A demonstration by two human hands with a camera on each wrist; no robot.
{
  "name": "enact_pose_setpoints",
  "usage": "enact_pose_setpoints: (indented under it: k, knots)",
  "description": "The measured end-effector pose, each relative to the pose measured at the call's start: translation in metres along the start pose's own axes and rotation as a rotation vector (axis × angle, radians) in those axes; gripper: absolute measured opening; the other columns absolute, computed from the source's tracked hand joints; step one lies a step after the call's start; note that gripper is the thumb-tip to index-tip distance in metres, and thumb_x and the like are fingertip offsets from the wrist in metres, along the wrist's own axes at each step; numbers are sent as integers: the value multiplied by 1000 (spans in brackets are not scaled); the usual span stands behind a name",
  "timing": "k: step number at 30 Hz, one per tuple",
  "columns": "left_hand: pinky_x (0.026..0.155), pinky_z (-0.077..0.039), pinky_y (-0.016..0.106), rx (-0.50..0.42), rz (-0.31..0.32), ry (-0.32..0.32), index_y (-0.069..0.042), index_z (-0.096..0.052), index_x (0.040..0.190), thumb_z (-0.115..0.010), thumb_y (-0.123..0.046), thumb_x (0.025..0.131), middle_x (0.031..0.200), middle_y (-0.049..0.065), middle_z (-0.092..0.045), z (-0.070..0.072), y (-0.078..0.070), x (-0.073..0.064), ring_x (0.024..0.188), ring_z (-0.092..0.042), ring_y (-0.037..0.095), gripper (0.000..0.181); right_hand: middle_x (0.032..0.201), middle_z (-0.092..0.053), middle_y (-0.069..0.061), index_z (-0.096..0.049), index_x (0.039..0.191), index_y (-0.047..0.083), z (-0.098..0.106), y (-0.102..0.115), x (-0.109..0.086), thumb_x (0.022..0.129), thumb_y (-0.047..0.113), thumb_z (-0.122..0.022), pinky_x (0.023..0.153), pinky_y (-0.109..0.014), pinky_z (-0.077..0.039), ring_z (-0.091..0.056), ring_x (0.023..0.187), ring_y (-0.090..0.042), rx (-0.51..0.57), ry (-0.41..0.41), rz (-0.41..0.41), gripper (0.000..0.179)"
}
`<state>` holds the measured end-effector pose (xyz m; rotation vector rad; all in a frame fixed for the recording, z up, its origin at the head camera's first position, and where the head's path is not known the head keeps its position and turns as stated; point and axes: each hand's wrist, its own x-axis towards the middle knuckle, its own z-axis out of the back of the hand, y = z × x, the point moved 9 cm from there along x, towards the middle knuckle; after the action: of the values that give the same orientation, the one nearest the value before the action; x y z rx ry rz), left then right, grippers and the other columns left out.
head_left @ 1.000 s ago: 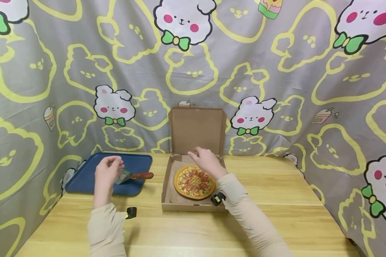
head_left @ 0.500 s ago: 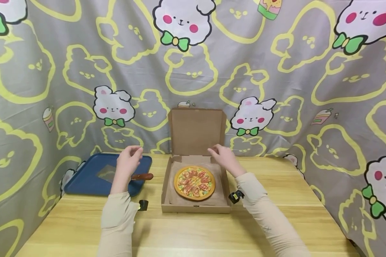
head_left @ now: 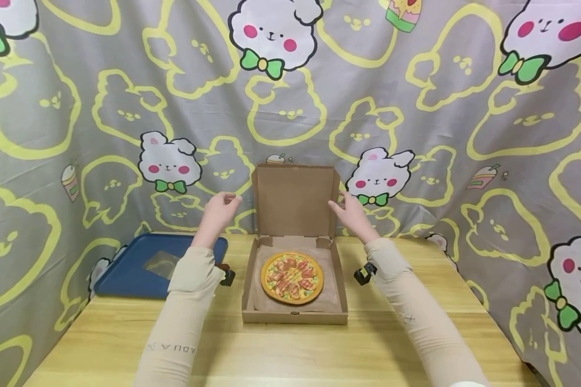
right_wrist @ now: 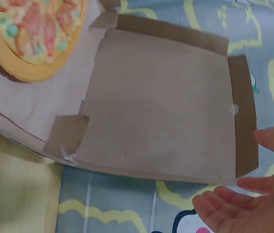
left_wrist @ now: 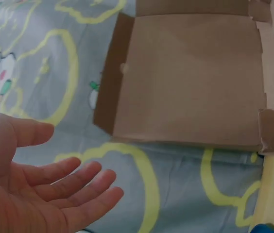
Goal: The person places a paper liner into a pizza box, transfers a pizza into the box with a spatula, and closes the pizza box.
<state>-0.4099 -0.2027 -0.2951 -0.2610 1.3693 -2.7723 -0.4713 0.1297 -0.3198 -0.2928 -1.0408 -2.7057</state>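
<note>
A cardboard pizza box stands with its lid raised against the curtain. Inside, on brown paper, lies a round pizza with an orange-yellow crust. My left hand is held up to the left of the lid, a gap between them; its fingers are spread and hold nothing. On the other side, my right hand is at the lid's right edge. In the right wrist view its thumb tip overlaps the flap's edge, and the fingers lie loosely bent around nothing.
A blue tray lies at the table's left. On it rests a spatula with a see-through-looking blade; my left forearm hides most of its handle. A patterned grey curtain closes off the back and both sides of the wooden table.
My left hand has moved right and up from over the tray to beside the lid. The right hand has moved right and up, from over the pizza to the lid's right edge.
</note>
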Motion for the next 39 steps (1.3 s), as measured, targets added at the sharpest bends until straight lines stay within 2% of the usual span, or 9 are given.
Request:
enact_pose_setpoints:
  k: [8, 11, 15, 18, 21, 25, 28, 33, 39]
  knots:
    - [113, -37, 46, 17, 37, -82, 4, -49, 137, -47, -32, 99, 140, 23, -52, -12, -2, 47, 133, -46, 40, 52, 148, -34, -33, -25, 148, -9, 9, -10, 24, 101, 33, -50, 114, -55, -31, -35, 137, -43, 77, -49, -64, 68]
    - [115, -34, 45, -19, 52, -88, 5, -47, 139, -48, -32, 99, 144, 23, -49, -23, -2, 63, 136, -41, 41, 54, 149, -32, -33, -23, 148, -9, 4, -19, 31, 100, 33, -51, 115, -54, -31, -34, 139, -44, 115, -49, -95, 69]
    - [117, -32, 43, -111, 81, -75, 4, -42, 143, -50, -31, 99, 149, 23, -43, -40, 1, 76, 139, -39, 39, 57, 151, -31, -33, -22, 148, -10, -7, -31, 37, 100, 32, -52, 115, -53, -32, -34, 139, -44, 174, -52, -135, 71]
    - [117, -32, 42, -178, 105, -72, 5, -39, 145, -50, -29, 99, 151, 23, -40, -49, 4, 81, 140, -38, 37, 58, 151, -32, -32, -22, 149, -9, -14, -36, 40, 99, 31, -53, 116, -52, -31, -34, 140, -43, 204, -69, -153, 71]
    - [118, -32, 41, -205, 121, -89, 6, -38, 145, -51, -27, 99, 152, 22, -39, -53, 7, 85, 142, -37, 36, 58, 150, -34, -30, -25, 148, -8, -20, -39, 44, 99, 31, -54, 115, -51, -33, -35, 140, -41, 214, -85, -162, 69]
    - [117, -32, 42, -220, 120, -114, 6, -36, 146, -52, -25, 99, 152, 23, -38, -54, 7, 90, 141, -37, 37, 59, 147, -40, -29, -31, 145, -7, -22, -39, 49, 98, 31, -55, 114, -49, -35, -39, 138, -40, 223, -135, -176, 65]
    - [116, -35, 43, -252, 109, -97, 5, -36, 146, -54, -22, 98, 150, 24, -41, -59, 8, 94, 138, -41, 38, 57, 145, -43, -28, -35, 144, -6, -22, -39, 51, 98, 30, -56, 113, -49, -36, -41, 136, -41, 223, -178, -188, 62]
    - [111, -41, 43, -245, 95, -60, 7, -46, 138, -56, -17, 97, 141, 25, -50, -68, 12, 100, 131, -49, 36, 48, 134, -54, -27, -47, 135, -6, -23, -37, 53, 98, 29, -55, 105, -49, -43, -51, 124, -40, 180, -203, -197, 52]
    - [105, -45, 44, -291, 87, -110, 8, -48, 133, -57, -13, 96, 134, 25, -54, -65, 16, 98, 123, -54, 36, 43, 118, -62, -25, -55, 118, -5, -18, -36, 51, 97, 26, -57, 93, -46, -48, -58, 107, -37, 216, -251, -194, 38]
